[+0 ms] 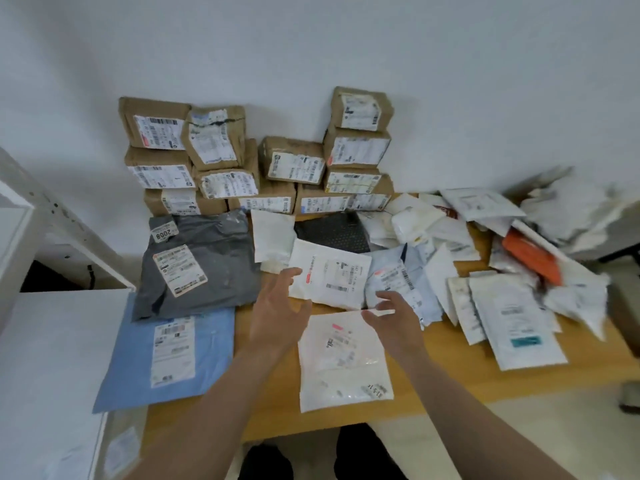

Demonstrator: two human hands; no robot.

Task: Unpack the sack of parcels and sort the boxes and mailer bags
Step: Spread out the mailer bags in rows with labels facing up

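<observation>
Mid-sorting: left hand [277, 306] and right hand [391, 317], each grip apart and empty, probably reach for the white mailer bag [332, 271] before the cardboard box stack [291, 161]; next, clasp its edges.

Plain white wall [311, 36] fills the view from 10 to 2 o'clock, evenly lit, with soft shadow at its foot. A light wooden surface [467, 362] stands against it at centre. A white cabinet [41, 358] lies at 8 o'clock; a white frame [20, 209] with a dark opening beneath stands at 9 o'clock. Pale floor [581, 427] shows at 4 o'clock.
</observation>
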